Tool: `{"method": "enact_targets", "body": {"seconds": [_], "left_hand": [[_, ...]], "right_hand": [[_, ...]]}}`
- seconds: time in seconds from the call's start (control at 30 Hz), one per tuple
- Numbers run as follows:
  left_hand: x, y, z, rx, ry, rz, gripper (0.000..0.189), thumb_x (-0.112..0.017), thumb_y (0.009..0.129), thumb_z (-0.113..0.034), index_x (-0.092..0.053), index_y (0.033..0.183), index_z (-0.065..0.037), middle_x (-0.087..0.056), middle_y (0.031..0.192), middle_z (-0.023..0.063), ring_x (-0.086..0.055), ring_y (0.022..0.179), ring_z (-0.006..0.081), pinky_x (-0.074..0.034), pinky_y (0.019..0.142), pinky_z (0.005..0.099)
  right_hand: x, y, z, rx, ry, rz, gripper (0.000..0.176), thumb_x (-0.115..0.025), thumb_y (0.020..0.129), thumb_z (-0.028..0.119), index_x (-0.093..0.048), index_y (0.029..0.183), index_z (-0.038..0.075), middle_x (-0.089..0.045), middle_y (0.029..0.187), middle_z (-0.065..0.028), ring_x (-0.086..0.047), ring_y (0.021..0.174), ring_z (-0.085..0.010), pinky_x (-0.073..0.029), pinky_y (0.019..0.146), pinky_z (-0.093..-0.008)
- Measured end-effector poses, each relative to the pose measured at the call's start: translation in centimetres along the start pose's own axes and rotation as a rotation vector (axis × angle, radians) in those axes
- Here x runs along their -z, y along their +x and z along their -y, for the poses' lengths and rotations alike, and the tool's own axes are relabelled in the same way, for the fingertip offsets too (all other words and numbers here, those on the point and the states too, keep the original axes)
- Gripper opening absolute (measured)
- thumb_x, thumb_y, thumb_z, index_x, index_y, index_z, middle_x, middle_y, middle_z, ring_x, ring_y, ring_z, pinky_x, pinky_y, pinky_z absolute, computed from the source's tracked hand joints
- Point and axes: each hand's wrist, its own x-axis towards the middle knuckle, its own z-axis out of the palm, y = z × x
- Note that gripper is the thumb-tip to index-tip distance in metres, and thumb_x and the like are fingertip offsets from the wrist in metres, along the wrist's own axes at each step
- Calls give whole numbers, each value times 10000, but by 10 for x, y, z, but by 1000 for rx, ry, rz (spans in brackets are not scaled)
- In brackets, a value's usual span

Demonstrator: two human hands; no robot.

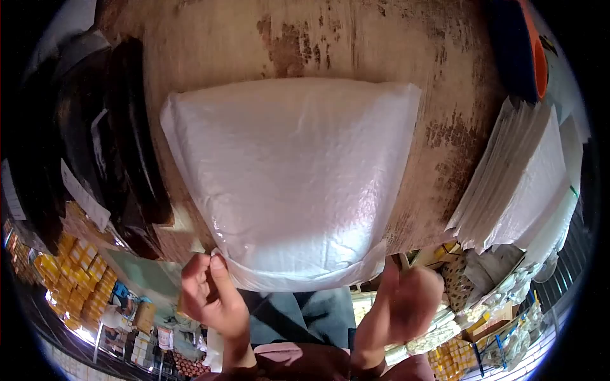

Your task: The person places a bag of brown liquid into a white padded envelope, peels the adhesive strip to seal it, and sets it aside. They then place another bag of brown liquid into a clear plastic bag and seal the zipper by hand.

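A white, puffy plastic mailer [292, 165] lies flat on the worn wooden table [438, 38], its near edge folded over and hanging at the table's front edge. My left hand [216, 292] is closed at the mailer's near left corner, thumb and index finger pinching the plastic there. At the near right corner is my right hand [403, 301], its thumb raised by the folded edge and its fingers curled and smeared by motion.
Black plastic-wrapped packages [127, 140] with white labels stand along the left side. A stack of flat white mailers [515, 171] sits on the right, below a blue and orange object [524, 51]. Yellow packages [79, 273] are piled on the left beyond the table.
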Motion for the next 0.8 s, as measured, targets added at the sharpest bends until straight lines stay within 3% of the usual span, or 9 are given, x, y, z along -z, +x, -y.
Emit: {"method": "enact_targets", "body": {"seconds": [0.13, 0.27, 0.37, 0.5, 0.53, 0.57, 0.63, 0.7, 0.8], "left_hand": [[-5, -9, 2, 156, -38, -107, 129, -551, 936, -4, -532, 1037, 73, -628, 884, 121, -603, 803, 145, -481, 694, 222], [-2, -3, 5, 114, -111, -29, 131, -522, 952, -21, -513, 1039, 77, -615, 940, 157, -609, 835, 179, -496, 748, 261], [-4, -2, 0, 58, -86, -47, 130, -516, 949, -8, -510, 1046, 77, -611, 927, 141, -599, 813, 168, -486, 730, 258], [2, 1, 0, 157, -162, 41, 91, -545, 934, -9, -543, 989, 64, -600, 846, 80, -546, 724, 108, -429, 640, 211], [4, 2, -2, 147, -116, 38, 72, -567, 922, -11, -557, 954, 53, -595, 812, 58, -533, 699, 85, -415, 608, 194], [1, 1, 0, 150, -184, 5, 69, -611, 897, -20, -578, 927, 31, -587, 756, 28, -511, 634, 64, -393, 545, 194], [6, 5, -1, 125, -134, 31, 73, -656, 868, -37, -598, 883, 6, -572, 696, 12, -485, 575, 57, -363, 498, 200], [8, 7, 3, 140, -216, 51, 88, -681, 851, -51, -604, 857, -9, -567, 676, 12, -472, 535, 75, -350, 472, 219], [25, 14, -1, 159, -198, 245, 108, -631, 877, -12, -570, 965, 3, -589, 818, 30, -528, 700, 89, -401, 586, 208]], "right_hand": [[-7, -13, 18, 854, -436, 703, 238, -659, 847, 281, -657, 1063, 178, -642, 1063, 23, -574, 1055, -209, -387, 996, -410], [-48, -5, -19, 1097, -574, 431, 370, -616, 862, 467, -668, 1174, 274, -592, 1251, 23, -507, 1213, -238, -273, 1104, -419], [-48, -3, -14, 817, -526, 340, 336, -548, 920, 392, -652, 1206, 251, -569, 1315, 72, -525, 1212, -184, -209, 1135, -347], [-47, -4, -2, 642, -482, 335, 494, -662, 815, 481, -672, 1164, 132, -596, 1273, -24, -506, 1226, -223, -221, 1141, -385], [-46, -2, -2, 638, -467, 360, 612, -750, 727, 485, -645, 1195, 105, -572, 1291, -94, -501, 1231, -277, -255, 1128, -417], [-42, 1, 2, 654, -498, 394, 847, -858, 610, 460, -568, 1238, -30, -465, 1367, -265, -417, 1309, -405, -356, 1078, -471], [-43, 5, 4, 516, -410, 344, 984, -890, 555, 456, -505, 1303, -55, -384, 1421, -301, -359, 1349, -411, -336, 1090, -471], [-45, 8, 16, 425, -376, 371, 1130, -911, 519, 406, -377, 1401, -56, -312, 1470, -295, -323, 1376, -371, -315, 1104, -442], [-44, 13, 27, 331, -307, 420, 1156, -915, 535, 328, -304, 1440, -51, -292, 1505, -237, -318, 1388, -299, -274, 1127, -392]]}}
